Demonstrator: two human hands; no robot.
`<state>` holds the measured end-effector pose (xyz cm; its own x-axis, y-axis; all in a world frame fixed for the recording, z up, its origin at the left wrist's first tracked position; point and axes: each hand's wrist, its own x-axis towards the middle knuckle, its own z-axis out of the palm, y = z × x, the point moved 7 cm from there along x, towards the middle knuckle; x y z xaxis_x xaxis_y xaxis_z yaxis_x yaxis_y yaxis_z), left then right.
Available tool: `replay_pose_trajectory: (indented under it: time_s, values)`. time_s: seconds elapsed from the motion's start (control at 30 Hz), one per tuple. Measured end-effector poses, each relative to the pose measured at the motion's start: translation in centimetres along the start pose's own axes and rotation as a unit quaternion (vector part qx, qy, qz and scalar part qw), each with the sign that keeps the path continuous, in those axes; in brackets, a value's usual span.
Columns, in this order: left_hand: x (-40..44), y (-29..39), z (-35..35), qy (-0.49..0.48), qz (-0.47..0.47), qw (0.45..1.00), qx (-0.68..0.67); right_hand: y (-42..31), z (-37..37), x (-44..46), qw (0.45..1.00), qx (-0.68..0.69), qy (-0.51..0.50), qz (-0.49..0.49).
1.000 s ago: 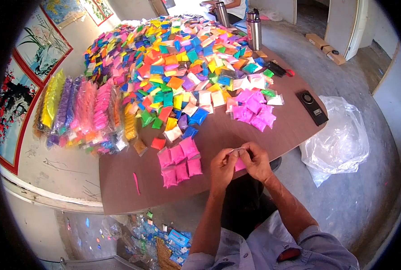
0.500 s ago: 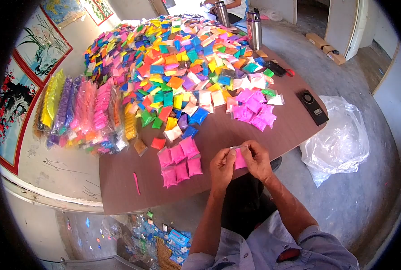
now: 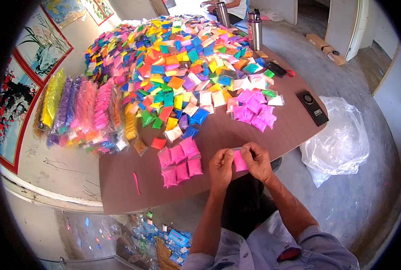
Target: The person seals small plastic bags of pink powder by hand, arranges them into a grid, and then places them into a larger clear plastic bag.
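Between my two hands is a small pink packet (image 3: 240, 161), held upright by its clear top edge near the table's front edge. My left hand (image 3: 221, 167) pinches its left upper corner, thumb on top. My right hand (image 3: 256, 161) is closed on the right upper corner. To the left of my hands, several pink packets (image 3: 178, 163) lie in a neat block of two rows on the brown table (image 3: 218, 130). A looser group of brighter pink packets (image 3: 253, 109) lies beyond my hands, at the right side of the big pile.
A large heap of coloured packets (image 3: 178, 58) covers the far table. Bagged packet rows (image 3: 85, 108) stand left. A black device (image 3: 312, 108), steel flasks (image 3: 255, 31) and a pink strip (image 3: 137, 183) lie or stand around. A clear plastic bag (image 3: 335, 139) is at right; a person (image 3: 229, 5) sits behind.
Both hands have shifted slightly, and more of the pink packet now shows between them. The packets on the table have not moved.
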<state>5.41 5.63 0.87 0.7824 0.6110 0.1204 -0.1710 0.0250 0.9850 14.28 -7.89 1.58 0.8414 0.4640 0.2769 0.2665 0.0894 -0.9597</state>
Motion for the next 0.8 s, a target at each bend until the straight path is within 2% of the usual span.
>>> replay_pose_trajectory:
  time_s: [0.17,0.3,0.4,0.43,0.47,0.5,0.57,0.7,0.77,0.8]
  values:
    - [-0.1,0.0,-0.2,0.021,0.008,1.000,-0.005,1.3,0.0,-0.4,0.994,0.095,0.017,0.048]
    - [0.0,0.6,0.4,0.006,-0.004,1.000,0.015,0.5,-0.1,-0.3,0.998,0.049,0.005,0.044]
    - [-0.1,0.2,0.6,-0.037,-0.027,0.999,0.008,0.2,-0.1,-0.2,0.999,0.033,0.000,0.009]
    - [0.0,0.1,0.5,-0.037,-0.027,0.999,0.008,0.1,-0.1,-0.1,0.999,0.001,-0.008,-0.033]
    - [0.0,0.3,0.4,-0.034,-0.007,0.999,0.026,-0.2,0.0,-0.2,0.997,-0.032,-0.017,-0.074]
    - [0.0,0.4,0.3,-0.030,0.014,0.998,0.045,-0.2,0.0,-0.3,0.997,-0.032,-0.017,-0.073]
    - [0.0,-0.1,0.1,-0.020,0.011,0.999,0.026,1.0,0.0,-0.4,1.000,0.017,-0.009,0.014]
    - [-0.2,0.7,0.4,-0.015,0.001,1.000,0.000,0.3,-0.1,-0.3,0.999,0.051,-0.007,0.013]
    - [0.0,0.1,0.6,-0.026,-0.012,0.999,0.017,2.5,0.1,-0.4,0.994,0.008,-0.068,0.090]
    - [0.0,-0.4,0.7,-0.037,-0.024,0.999,0.032,2.6,0.2,-0.3,0.994,0.009,-0.067,0.090]
